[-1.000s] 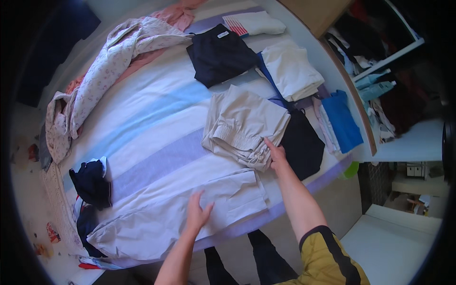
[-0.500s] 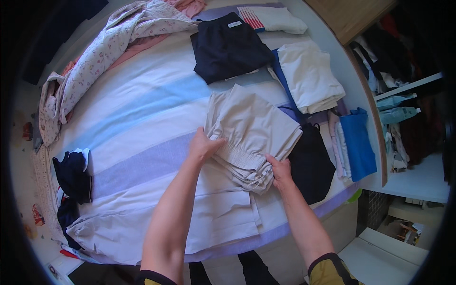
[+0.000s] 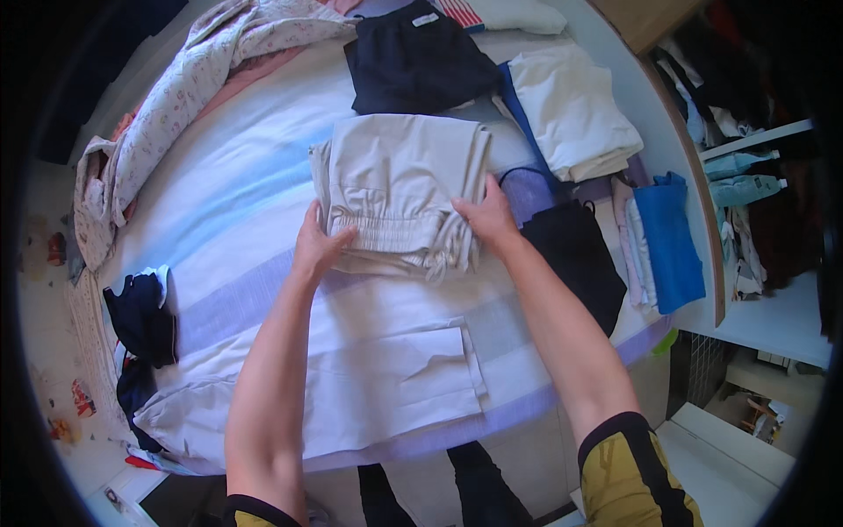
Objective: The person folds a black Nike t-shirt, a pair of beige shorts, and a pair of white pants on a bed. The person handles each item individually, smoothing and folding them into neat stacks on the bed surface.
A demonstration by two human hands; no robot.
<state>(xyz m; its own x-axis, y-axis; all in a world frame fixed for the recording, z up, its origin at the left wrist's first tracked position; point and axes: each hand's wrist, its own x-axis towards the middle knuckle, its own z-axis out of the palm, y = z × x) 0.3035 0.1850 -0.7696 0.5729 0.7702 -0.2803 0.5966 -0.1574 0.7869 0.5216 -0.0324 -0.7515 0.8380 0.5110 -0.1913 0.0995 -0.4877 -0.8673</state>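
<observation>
Folded beige trousers (image 3: 408,167) with a gathered elastic waistband and a drawstring are held over the striped bed, waistband toward me. My left hand (image 3: 318,244) grips their left edge, thumb on top and fingers hidden beneath. On the opposite edge, my right hand (image 3: 488,215) holds them the same way, thumb by the drawstring. Below them, nearer to me, a pair of white trousers (image 3: 351,386) lies stretched out flat along the bed's front edge. A black folded garment (image 3: 575,259) lies to the right of my right hand.
Black folded trousers (image 3: 421,61) and a white folded stack (image 3: 571,114) lie at the far side. A blue folded cloth (image 3: 669,241) sits at the right edge near an open wardrobe (image 3: 764,228). Dark crumpled clothes (image 3: 142,321) lie left. A floral quilt (image 3: 162,119) is bunched far left.
Both hands have moved the beige trousers left and away from me. The trousers have turned from slanted to nearly square-on, and more of the black garment shows.
</observation>
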